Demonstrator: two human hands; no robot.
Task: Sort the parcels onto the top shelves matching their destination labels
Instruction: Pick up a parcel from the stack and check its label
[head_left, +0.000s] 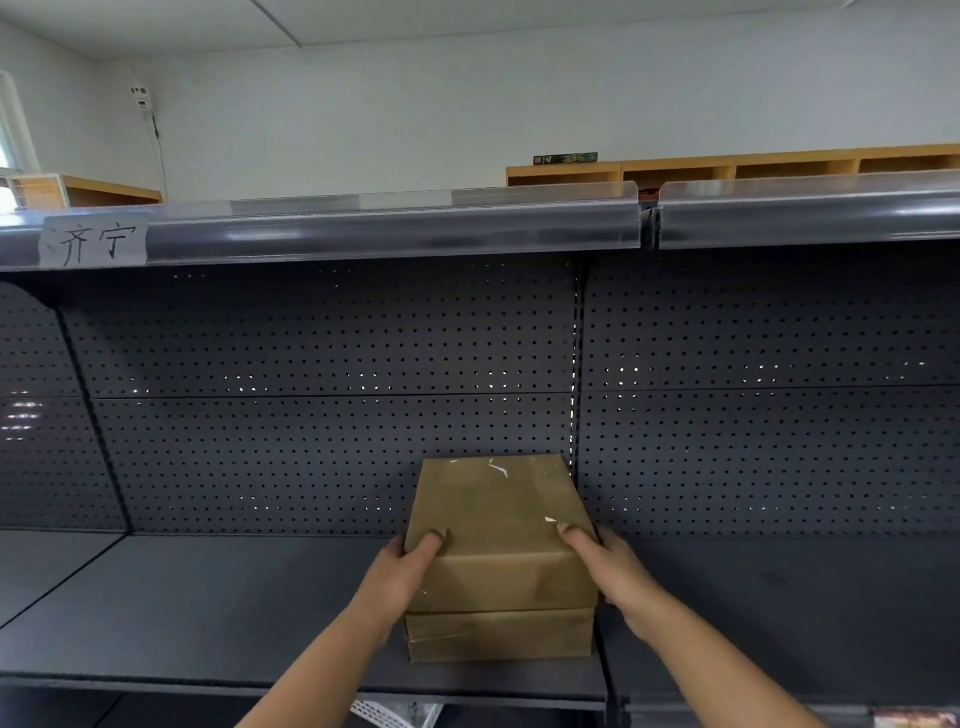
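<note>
Two brown cardboard parcels are stacked on the dark grey lower shelf (208, 613). The upper parcel (501, 525) lies on the lower parcel (498, 634). My left hand (402, 571) grips the upper parcel's left side with the thumb on top. On its right side sits my right hand (615, 566), also with the thumb on top. The top shelf (389, 228) runs above, with a handwritten paper label (96, 241) at its left end.
A perforated dark back panel (311, 389) stands behind the parcels. A vertical post (575, 364) divides this bay from the bay on the right. Wooden cubby shelves (727, 166) line the far wall.
</note>
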